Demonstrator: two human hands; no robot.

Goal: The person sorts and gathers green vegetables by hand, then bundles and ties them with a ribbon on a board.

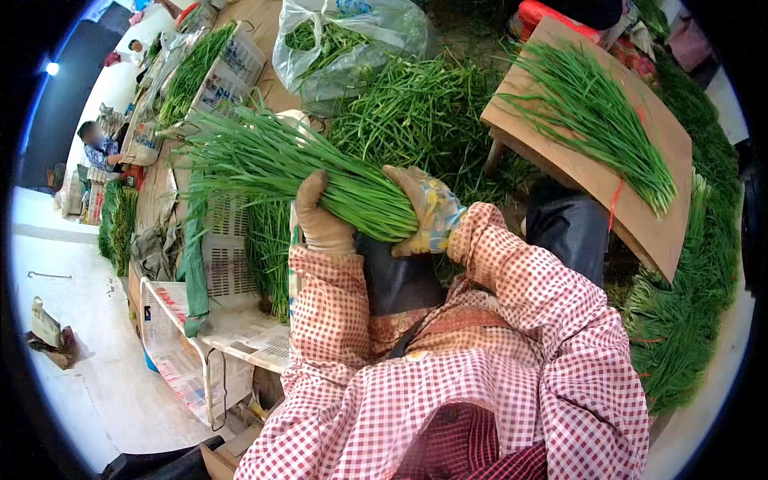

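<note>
A thick bunch of garlic chives (280, 164) lies across both gloved hands, leaves to the left and cut ends to the right. My left hand (324, 220), in a beige glove, cradles the bunch from below with its thumb up; its other fingers are hidden behind the leaves. Around the stem end, my right hand (430, 210) is closed, in a beige glove with a blue and yellow pattern. Just beyond the hands is a heap of loose chives (416, 112). Another bunch (604, 120) rests on a board (520, 132) at the right, beside a red tie (615, 206).
A clear plastic bag (392, 32) with greens stands behind the heap. At left are a white plastic crate (228, 248) holding chives and another crate (232, 72). Many chives (680, 336) lie along the right. Another person (100, 148) is at far left.
</note>
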